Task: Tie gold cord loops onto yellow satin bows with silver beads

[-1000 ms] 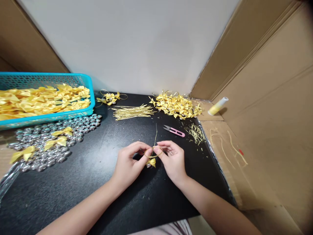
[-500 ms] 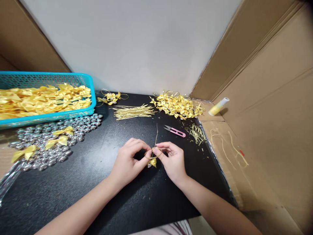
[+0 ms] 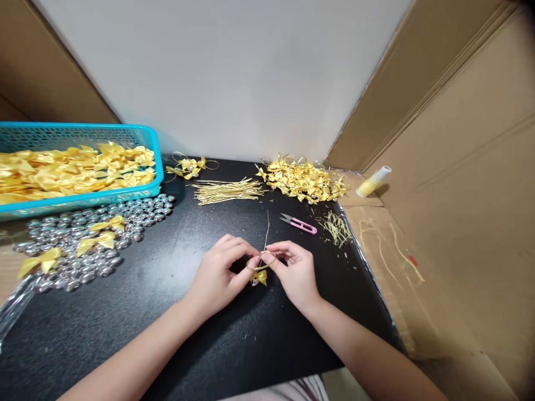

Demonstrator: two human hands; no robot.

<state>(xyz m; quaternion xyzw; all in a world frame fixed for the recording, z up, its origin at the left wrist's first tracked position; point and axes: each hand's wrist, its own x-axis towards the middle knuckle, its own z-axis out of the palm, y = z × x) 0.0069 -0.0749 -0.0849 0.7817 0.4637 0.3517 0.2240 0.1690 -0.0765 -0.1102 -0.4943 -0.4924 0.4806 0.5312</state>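
My left hand [image 3: 221,273] and my right hand [image 3: 296,273] meet over the middle of the black table. Both pinch a thin gold cord [image 3: 261,268] bent into a loop, thumbs and fingertips pressed together at its top. One loose end of the cord points up and away past my fingertips. Just under the loop hangs a yellow satin bow [image 3: 261,277] with a silver bead [image 3: 254,282] beside it. My fingers hide where the cord ends cross. Beyond my right hand lie pink-handled thread snips [image 3: 298,224], blades pointing left.
A turquoise basket [image 3: 159,167] of yellow bows stands at left, with silver beads [image 3: 94,262] before it. Cut gold cords [image 3: 228,191] lie at the back, beside a heap of finished bows [image 3: 303,178]. Cord scraps [image 3: 336,228] and a yellow-white tube [image 3: 373,181] are at right.
Almost nothing differs. Both hands keep their pinch on the cord loop, and the loop and bow have shifted very slightly left in view.
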